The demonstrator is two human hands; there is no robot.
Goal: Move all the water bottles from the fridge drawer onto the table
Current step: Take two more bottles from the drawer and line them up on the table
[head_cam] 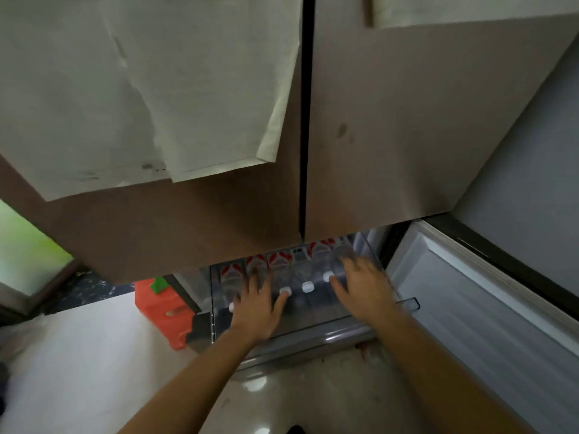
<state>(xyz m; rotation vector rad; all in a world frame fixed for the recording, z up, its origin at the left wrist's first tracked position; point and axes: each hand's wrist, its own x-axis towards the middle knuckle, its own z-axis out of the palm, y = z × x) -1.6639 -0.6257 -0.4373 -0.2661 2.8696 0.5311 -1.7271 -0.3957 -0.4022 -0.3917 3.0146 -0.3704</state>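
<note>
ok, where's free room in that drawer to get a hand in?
Bare strip of the drawer between the white caps and its front wall, between left hand and right hand. Crowded behind: bottles lie side by side under the fridge doors.

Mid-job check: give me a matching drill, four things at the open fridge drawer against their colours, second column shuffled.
Things:
1. caps
2. labels
3. jug on the floor, left of the fridge
4. drawer

Colours:
A. orange
B. clear
C. white
D. red

Pairs: 1-C, 2-D, 3-A, 4-B.
</note>
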